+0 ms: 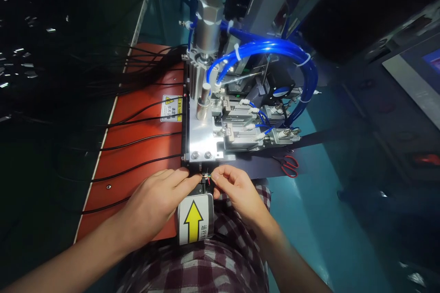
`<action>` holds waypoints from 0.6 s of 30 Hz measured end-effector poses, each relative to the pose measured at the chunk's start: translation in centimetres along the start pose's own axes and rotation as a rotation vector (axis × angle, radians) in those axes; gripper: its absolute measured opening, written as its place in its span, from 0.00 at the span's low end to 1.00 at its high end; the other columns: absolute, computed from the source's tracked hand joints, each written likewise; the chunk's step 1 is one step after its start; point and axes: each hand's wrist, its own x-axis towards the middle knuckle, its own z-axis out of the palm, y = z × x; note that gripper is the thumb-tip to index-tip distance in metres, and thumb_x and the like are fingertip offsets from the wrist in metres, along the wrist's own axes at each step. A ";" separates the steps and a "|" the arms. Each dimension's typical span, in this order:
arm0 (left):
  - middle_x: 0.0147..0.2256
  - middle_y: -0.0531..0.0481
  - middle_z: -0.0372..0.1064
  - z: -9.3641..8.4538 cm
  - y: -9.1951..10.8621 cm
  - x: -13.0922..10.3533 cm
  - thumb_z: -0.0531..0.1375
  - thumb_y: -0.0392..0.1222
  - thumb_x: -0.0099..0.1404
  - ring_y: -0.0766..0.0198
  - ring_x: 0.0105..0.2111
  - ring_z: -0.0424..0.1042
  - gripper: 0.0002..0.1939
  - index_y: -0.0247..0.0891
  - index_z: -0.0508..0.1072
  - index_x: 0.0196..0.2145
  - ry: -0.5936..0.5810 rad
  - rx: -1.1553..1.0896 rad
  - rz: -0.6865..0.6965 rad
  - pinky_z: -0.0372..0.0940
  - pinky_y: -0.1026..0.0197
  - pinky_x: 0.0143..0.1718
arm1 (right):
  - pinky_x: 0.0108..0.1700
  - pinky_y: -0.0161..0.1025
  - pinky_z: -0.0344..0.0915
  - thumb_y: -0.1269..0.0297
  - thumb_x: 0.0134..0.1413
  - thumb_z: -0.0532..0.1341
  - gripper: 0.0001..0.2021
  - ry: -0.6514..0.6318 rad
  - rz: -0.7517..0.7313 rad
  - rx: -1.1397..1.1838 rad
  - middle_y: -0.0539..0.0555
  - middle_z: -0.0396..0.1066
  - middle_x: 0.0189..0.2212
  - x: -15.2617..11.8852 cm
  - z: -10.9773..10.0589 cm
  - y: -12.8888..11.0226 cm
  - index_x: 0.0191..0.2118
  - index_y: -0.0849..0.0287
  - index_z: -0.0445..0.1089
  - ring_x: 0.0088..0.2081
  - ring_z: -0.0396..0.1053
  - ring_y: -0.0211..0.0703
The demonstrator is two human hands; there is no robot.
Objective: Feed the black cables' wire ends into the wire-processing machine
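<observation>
My right hand (237, 190) is closed, with thumb and forefinger pinching the ends of several thin coloured wires (208, 176), red and green among them. From the left, my left hand (160, 197) reaches to the same spot at the front edge of the machine (201, 144). Its thumb tip presses close beside the wires, and its other fingers lie along the machine's edge. A black cable (120, 202) runs under this hand; the palm hides where it is gripped. Just below the fingertips sits a curved white label with a yellow arrow (193, 219).
Several black cables (144, 136) cross the orange-red board (137, 167) to the machine's left side. Blue air hoses (275, 46) loop above silver cylinders (240, 139). Red-handled scissors (289, 166) lie on the dark plate at the right. A checked garment covers my lap (213, 265).
</observation>
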 end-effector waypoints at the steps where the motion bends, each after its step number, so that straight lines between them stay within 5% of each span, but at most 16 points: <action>1: 0.33 0.44 0.72 0.0 0.0 0.0 0.46 0.28 0.67 0.59 0.31 0.71 0.17 0.30 0.72 0.46 0.001 -0.004 0.001 0.68 0.59 0.30 | 0.28 0.35 0.58 0.58 0.55 0.59 0.11 -0.003 -0.001 -0.008 0.47 0.65 0.18 0.0 -0.1 0.1 0.29 0.60 0.66 0.23 0.62 0.38; 6: 0.33 0.44 0.71 0.2 -0.1 -0.2 0.45 0.29 0.68 0.59 0.31 0.71 0.17 0.31 0.71 0.47 -0.005 -0.032 -0.004 0.67 0.58 0.30 | 0.26 0.34 0.58 0.62 0.57 0.56 0.07 0.049 -0.052 -0.126 0.47 0.64 0.22 -0.1 0.1 0.5 0.30 0.58 0.64 0.23 0.64 0.38; 12: 0.35 0.44 0.71 0.1 -0.2 -0.2 0.46 0.30 0.68 0.58 0.31 0.71 0.17 0.32 0.69 0.48 -0.017 -0.008 0.017 0.68 0.58 0.30 | 0.29 0.35 0.55 0.68 0.57 0.54 0.09 0.285 -0.274 -0.636 0.48 0.62 0.24 -0.7 1.3 -0.3 0.26 0.57 0.60 0.26 0.59 0.39; 14: 0.35 0.44 0.71 0.1 -0.2 -0.2 0.45 0.30 0.68 0.58 0.31 0.71 0.17 0.32 0.69 0.48 -0.024 0.007 0.015 0.68 0.57 0.29 | 0.27 0.35 0.54 0.67 0.55 0.55 0.08 0.279 -0.210 -0.567 0.48 0.62 0.22 -0.6 1.3 -0.4 0.25 0.57 0.60 0.25 0.59 0.38; 18: 0.35 0.44 0.71 0.4 -0.2 -0.4 0.45 0.29 0.68 0.58 0.32 0.71 0.17 0.34 0.69 0.49 -0.033 0.010 -0.001 0.68 0.57 0.31 | 0.23 0.33 0.52 0.62 0.53 0.56 0.08 0.055 0.079 -0.074 0.44 0.59 0.14 0.2 0.6 0.2 0.27 0.59 0.64 0.18 0.56 0.35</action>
